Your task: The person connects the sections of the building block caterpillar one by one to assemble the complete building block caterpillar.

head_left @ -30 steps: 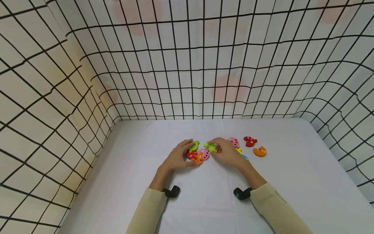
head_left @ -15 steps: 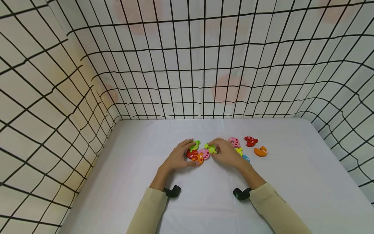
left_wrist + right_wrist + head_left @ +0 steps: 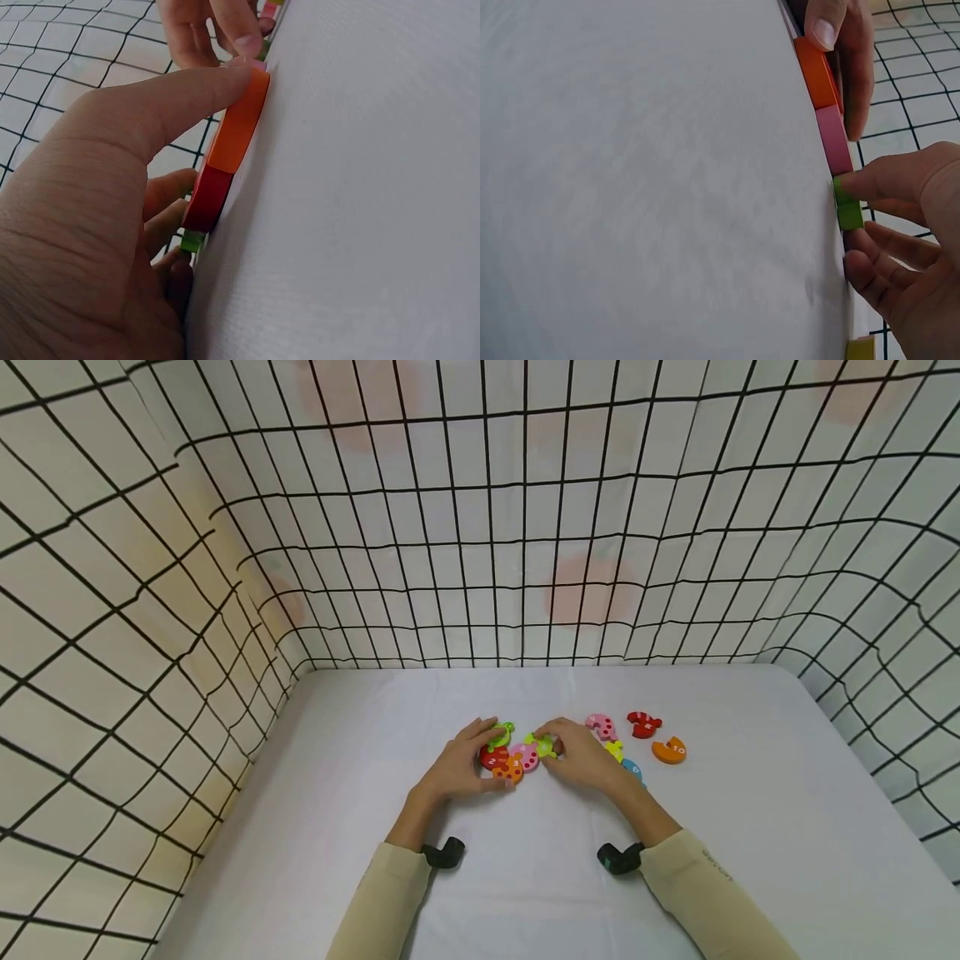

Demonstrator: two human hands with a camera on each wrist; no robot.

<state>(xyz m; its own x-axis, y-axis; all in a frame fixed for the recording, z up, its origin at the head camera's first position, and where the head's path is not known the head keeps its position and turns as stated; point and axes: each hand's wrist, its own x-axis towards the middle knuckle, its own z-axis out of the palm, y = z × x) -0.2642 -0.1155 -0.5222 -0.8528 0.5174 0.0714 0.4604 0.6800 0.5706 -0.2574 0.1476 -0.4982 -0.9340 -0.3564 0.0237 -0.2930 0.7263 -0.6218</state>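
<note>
My left hand (image 3: 453, 768) curves around a cluster of flat, animal-shaped number puzzle pieces on the table. Its thumb lies against an orange spotted piece (image 3: 510, 769), and its fingers reach over a green piece (image 3: 500, 741) at the far side. Between these sit a red piece (image 3: 492, 757) and a pink spotted one (image 3: 528, 757). My right hand (image 3: 587, 760) pinches a yellow-green puzzle piece (image 3: 545, 747) between thumb and fingers. In the right wrist view that green piece (image 3: 847, 202) stands edge to edge with the pink piece (image 3: 834, 141); its top face is hidden there.
Beside my right hand lie another pink piece (image 3: 601, 725), a yellow piece (image 3: 614, 749) and a blue piece (image 3: 632, 768), partly behind the wrist. Farther right are a red striped piece (image 3: 643, 724) and an orange piece (image 3: 669, 750). Black wire mesh (image 3: 491, 539) borders the white table (image 3: 510, 893).
My right hand has shifted the yellow-green piece slightly nearer, down against the pink piece, turning it a little. The left hand stays almost still around the cluster.
</note>
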